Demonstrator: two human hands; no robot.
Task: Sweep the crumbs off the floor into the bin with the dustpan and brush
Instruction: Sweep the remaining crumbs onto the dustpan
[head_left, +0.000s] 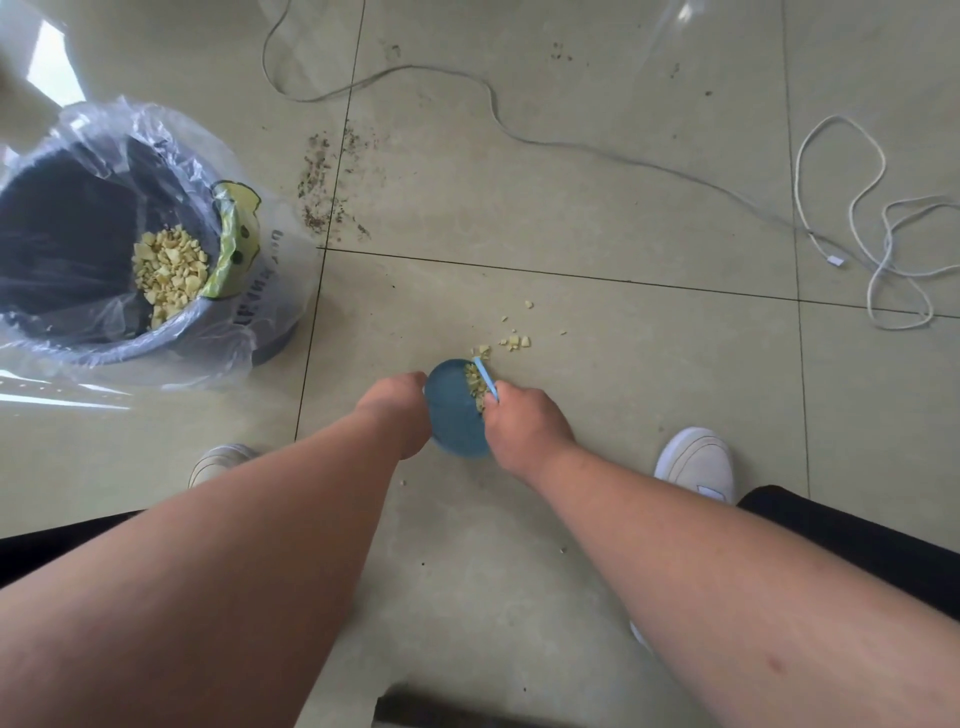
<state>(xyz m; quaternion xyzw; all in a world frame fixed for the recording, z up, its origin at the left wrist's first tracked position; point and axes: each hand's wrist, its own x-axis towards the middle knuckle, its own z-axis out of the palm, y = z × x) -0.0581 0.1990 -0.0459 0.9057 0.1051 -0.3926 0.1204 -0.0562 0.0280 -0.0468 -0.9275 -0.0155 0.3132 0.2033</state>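
A small blue dustpan (453, 415) lies on the tiled floor in the middle of the view, with pale yellow crumbs at its front lip. My left hand (396, 410) grips the dustpan at its left side. My right hand (524, 423) holds a small light-blue brush (487, 378) whose head is at the pan's mouth. Loose yellow crumbs (514, 340) lie scattered on the floor just beyond the pan. The dark bin (98, 249), lined with a clear plastic bag, stands at the left and holds a heap of the same crumbs.
White cables (852, 218) trail over the floor at the right and top. Dark specks (322, 182) mark the tiles beside the bin. My white shoes (698, 462) flank the pan. A few stray crumbs (402, 482) lie near my left forearm.
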